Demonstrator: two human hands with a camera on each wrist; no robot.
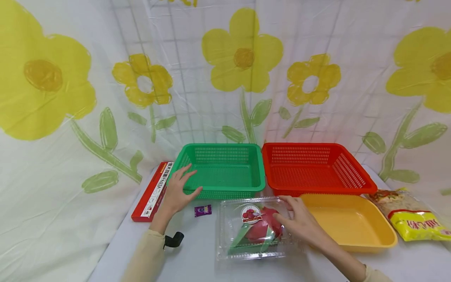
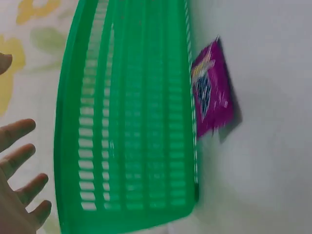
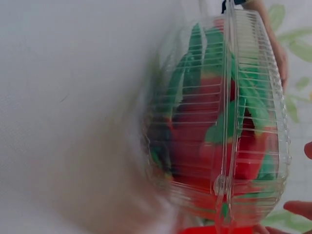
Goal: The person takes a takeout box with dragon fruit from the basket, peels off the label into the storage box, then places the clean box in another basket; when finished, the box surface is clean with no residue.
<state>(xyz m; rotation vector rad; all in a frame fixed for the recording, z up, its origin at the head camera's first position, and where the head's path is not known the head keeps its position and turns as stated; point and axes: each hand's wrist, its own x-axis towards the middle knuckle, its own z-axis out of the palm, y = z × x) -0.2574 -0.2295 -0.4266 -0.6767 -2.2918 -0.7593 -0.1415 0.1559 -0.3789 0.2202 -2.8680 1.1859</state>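
Clear plastic box (image 1: 230, 214) sits on the surface (image 1: 197, 258), as the head view shows, just near of the green basket (image 1: 225, 189) and left of the yellow tray (image 1: 345, 221); a red-and-green dragon fruit (image 1: 258, 232) lies inside it. The right hand (image 1: 303, 221) comes in from the near right, its forearm slanting far and left. Its fingers are parted and softly bent about the box's far right corner, the thumb over the lid; whether they press on it or only hover there cannot be told. The left hand (image 1: 179, 192) is raised by the near left corner of the green basket, wrist lifted, its fingers spread and pointing far and right, the thumb held well away from them, with nothing in its grasp. A purple packet (image 1: 202, 210) lies to its right, and a red pasta box (image 1: 152, 196) stands at its left.

In the left wrist view, the same hand's fingers are nearly straight, with gaps between them, apart from the basket wall. The packet lies just beside that wall.

In the right wrist view, the box's ribbed side fills the middle. The right hand's fingertips, cut by the frame, appear spread near the lid with nothing between them, close to the red basket (image 3: 209, 230).
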